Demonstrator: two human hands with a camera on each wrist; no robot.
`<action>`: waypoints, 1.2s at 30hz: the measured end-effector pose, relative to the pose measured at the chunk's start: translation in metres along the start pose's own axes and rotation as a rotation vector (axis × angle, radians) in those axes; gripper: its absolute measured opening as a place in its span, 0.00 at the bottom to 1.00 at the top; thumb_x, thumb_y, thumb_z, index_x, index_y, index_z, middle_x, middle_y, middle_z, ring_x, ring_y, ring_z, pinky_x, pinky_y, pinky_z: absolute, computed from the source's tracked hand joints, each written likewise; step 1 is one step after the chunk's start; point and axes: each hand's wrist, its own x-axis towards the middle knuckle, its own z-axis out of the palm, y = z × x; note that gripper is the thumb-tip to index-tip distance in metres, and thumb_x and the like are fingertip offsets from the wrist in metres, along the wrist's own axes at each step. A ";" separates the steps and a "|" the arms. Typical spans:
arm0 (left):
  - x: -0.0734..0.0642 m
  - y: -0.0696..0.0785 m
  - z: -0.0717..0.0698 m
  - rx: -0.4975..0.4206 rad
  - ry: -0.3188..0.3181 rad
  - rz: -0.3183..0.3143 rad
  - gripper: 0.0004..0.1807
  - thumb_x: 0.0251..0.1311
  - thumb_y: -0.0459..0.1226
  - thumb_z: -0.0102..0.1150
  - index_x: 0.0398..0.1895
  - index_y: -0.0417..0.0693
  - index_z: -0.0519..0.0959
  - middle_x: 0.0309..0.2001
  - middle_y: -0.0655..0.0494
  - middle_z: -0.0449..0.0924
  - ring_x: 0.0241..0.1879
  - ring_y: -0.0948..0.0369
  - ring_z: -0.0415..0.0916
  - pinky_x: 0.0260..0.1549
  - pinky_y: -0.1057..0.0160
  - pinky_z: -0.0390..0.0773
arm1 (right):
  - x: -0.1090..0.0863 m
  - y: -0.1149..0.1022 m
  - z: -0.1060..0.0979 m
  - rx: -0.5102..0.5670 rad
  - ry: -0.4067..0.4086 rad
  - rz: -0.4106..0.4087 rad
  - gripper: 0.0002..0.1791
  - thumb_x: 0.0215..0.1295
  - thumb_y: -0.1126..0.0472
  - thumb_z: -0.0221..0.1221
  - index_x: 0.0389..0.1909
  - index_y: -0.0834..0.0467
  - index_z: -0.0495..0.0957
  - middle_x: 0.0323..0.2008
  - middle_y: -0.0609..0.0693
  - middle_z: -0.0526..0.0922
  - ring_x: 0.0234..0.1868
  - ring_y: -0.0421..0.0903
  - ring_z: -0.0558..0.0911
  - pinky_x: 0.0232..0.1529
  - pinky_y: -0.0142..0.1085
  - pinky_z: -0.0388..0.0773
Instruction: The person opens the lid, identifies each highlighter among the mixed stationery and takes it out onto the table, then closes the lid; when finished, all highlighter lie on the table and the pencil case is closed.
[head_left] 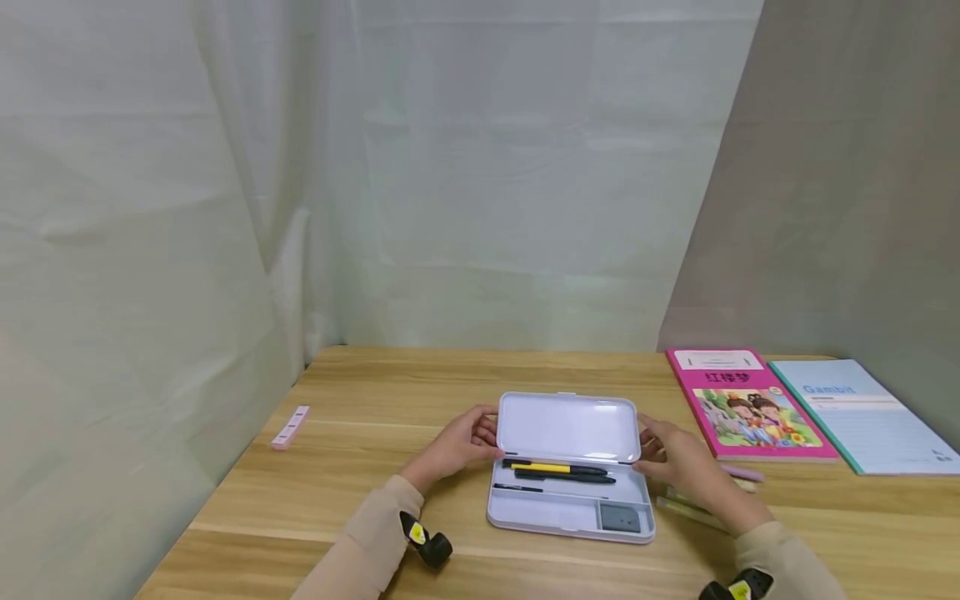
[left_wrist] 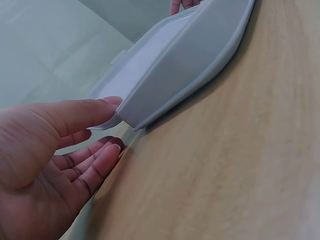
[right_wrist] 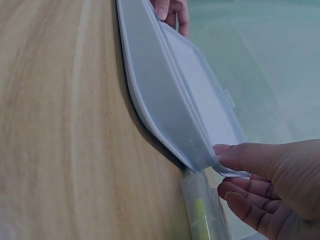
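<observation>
A white pencil case [head_left: 546, 520] lies on the table with its lid [head_left: 568, 427] swung back. Inside are a yellow-and-black pen [head_left: 551, 468], a black pen [head_left: 566, 477], a thin dark-ended pen [head_left: 519, 487] and a dark grey eraser [head_left: 620, 518] in the small compartment. My left hand [head_left: 465, 440] holds the lid's left edge near the hinge, thumb in front and fingers behind. On the opposite side my right hand [head_left: 675, 458] grips the lid's right edge the same way. In the right wrist view, the thumb [right_wrist: 250, 157] presses at the hinge corner.
A pink book [head_left: 750, 408] and a light blue notebook [head_left: 862, 417] lie at the back right. A clear-cased item with yellow-green inside [right_wrist: 200, 210] and a purple stick [head_left: 742, 473] are partly hidden by the right arm. A small pink-and-white strip [head_left: 291, 427] lies far left.
</observation>
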 end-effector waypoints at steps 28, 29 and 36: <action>-0.005 -0.009 0.001 -0.059 -0.008 0.091 0.27 0.57 0.31 0.64 0.58 0.43 0.65 0.46 0.43 0.75 0.42 0.58 0.73 0.41 0.72 0.77 | -0.001 -0.002 0.000 -0.002 0.049 0.032 0.44 0.54 0.63 0.69 0.69 0.68 0.57 0.35 0.48 0.80 0.36 0.40 0.79 0.36 0.28 0.80; -0.005 -0.009 0.001 -0.054 -0.013 0.102 0.26 0.58 0.31 0.64 0.58 0.43 0.65 0.46 0.42 0.75 0.42 0.58 0.73 0.41 0.72 0.77 | -0.002 -0.002 -0.001 0.002 0.050 0.032 0.43 0.54 0.63 0.69 0.68 0.68 0.59 0.35 0.48 0.80 0.36 0.40 0.78 0.35 0.27 0.80; -0.003 -0.011 0.003 -0.007 -0.033 0.139 0.20 0.60 0.32 0.62 0.53 0.44 0.68 0.45 0.43 0.78 0.40 0.60 0.74 0.40 0.71 0.76 | -0.004 -0.004 -0.003 0.016 0.066 0.003 0.40 0.56 0.59 0.68 0.66 0.70 0.62 0.35 0.50 0.81 0.33 0.39 0.78 0.29 0.27 0.77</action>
